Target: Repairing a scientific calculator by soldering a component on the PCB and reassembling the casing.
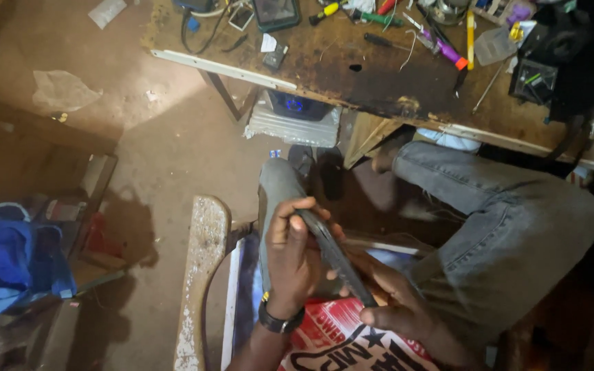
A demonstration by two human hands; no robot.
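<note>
Left hand: your left hand (290, 257) wraps around the upper end of the phone (331, 254), fingers curled over its edge, thumb along the near side; a dark band sits on the wrist.
Right hand: your right hand (390, 302) pinches the phone's lower end, fingers closed under it.
Phone: a dark, flat slab seen edge-on, tilted from upper left to lower right, held between both hands over your lap; whether its face or its back is turned up, you cannot tell.
Lap: grey jeans (510, 220), right knee bent up towards the bench; a red, white and black printed shirt (352, 347) shows just below the hands.
Stool: a worn, pale wooden edge (201, 275) just to the left of your left arm.
Bench: a rusty top (372, 69) beyond your knees, littered with screwdrivers, cables and small parts.
Floor: bare reddish ground (166, 151), with a blue bag (12, 257) far left.
</note>
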